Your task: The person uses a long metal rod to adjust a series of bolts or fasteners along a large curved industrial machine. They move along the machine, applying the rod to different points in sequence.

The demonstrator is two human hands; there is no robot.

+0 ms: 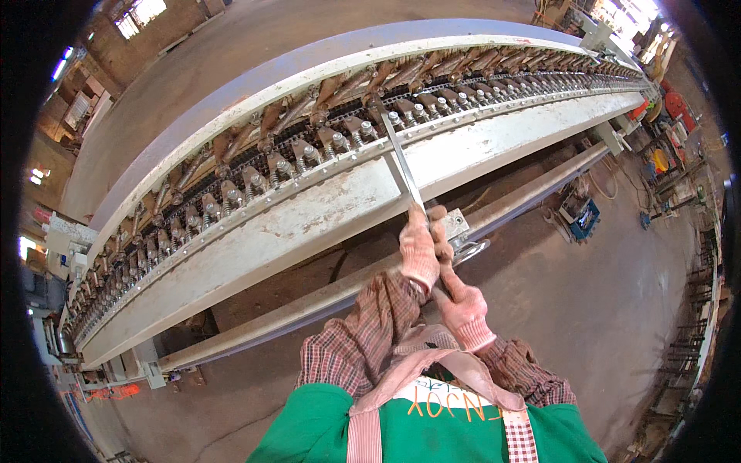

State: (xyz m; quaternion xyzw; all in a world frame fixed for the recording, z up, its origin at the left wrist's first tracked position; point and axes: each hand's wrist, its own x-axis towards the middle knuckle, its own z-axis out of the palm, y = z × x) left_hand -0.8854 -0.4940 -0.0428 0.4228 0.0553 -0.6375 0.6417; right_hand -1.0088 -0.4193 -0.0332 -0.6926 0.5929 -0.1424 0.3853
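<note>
Both my hands wear pinkish work gloves with dirty fingers. My left hand is wrapped round the lower end of a long grey metal bar. Just below and to its right, my right hand also grips the bar, its fingers reaching up beside the left. The bar slants away from me across a pale metal beam. Its far tip sits among the brown clamp arms and bolts with springs of a long machine; what the tip touches there is too small to tell.
A lower rail runs along the machine's near side, with a small metal block by my hands. On the floor to the right stands a blue box with dark contents. Red and yellow equipment is farther right.
</note>
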